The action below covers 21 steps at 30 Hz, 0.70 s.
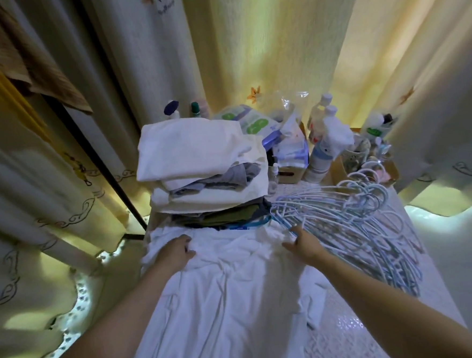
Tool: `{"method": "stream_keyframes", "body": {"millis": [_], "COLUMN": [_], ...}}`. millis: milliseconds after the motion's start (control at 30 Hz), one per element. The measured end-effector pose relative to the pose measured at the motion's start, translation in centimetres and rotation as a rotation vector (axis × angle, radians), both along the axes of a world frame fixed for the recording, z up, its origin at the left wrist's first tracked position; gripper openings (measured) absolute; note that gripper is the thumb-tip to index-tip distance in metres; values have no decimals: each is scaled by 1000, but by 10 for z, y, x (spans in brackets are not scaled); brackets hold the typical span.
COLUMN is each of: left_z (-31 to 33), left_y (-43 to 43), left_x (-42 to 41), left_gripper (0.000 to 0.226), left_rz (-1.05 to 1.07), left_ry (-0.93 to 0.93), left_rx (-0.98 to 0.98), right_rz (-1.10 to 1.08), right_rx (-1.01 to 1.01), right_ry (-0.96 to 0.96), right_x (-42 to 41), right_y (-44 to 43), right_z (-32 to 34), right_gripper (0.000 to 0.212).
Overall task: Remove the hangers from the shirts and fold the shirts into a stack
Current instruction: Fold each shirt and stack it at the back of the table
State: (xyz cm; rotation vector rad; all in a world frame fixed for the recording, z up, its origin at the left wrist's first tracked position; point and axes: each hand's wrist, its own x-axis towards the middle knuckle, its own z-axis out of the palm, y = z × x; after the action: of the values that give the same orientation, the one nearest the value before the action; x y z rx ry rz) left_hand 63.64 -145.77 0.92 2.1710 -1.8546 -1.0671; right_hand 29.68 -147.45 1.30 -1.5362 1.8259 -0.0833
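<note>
- The white shirt (231, 291) lies spread lengthwise on the table (351, 327), probably flattened for folding.
- The left hand (178, 250) has its fingers curled into one shoulder, bunching the cloth.
- The right hand (303, 242) is at the other shoulder; I cannot tell whether it pinches or only presses.
- The folded stack (200, 167) stands just behind, and the empty hangers (358, 220) are heaped aside on the right.
- The collar is lost in creases, and the near hem is cut off.
</note>
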Motion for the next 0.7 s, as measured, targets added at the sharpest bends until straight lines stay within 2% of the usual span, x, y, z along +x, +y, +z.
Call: {"method": "stream_keyframes", "body": {"millis": [33,67,100,133,233,300,367,433,500,633,700], "left_z": [3,6,6,10,31,48,63,76,87,107,125], "left_y": [0,0,-1,-1,1,2,8,16,23,40,47], "left_x": [3,6,10,12,18,26,34,43,51,62,69], "left_gripper": [19,19,35,40,22,23,35,42,44,36,60], "left_rz": [-19,-46,-79,-112,-192,-252,-335,-342,-302,-175,-121], "left_ry": [11,31,34,21,-18,36,71,63,45,42,49], "left_rx": [2,-14,-71,-154,-369,-300,-210,-169,-181,-140,-120], "right_rz": [10,20,32,47,127,156,200,277,334,408,453], "right_rx": [-3,-10,-28,-57,-184,-213,-118,-21,-8,-86,-120], "right_ry": [-6,-8,-7,5,76,55,50,137,142,-100,-180], "right_x": [-1,-1,0,1,6,13,20,24,26,16,5], "right_y": [2,4,5,5,0,-7,-14,-20,-20,-17,-17], "right_z": [-1,-1,-1,-2,-1,4,8,11,17,54,94], "right_gripper": [52,50,47,44,46,53,57,47,25,17,16]}}
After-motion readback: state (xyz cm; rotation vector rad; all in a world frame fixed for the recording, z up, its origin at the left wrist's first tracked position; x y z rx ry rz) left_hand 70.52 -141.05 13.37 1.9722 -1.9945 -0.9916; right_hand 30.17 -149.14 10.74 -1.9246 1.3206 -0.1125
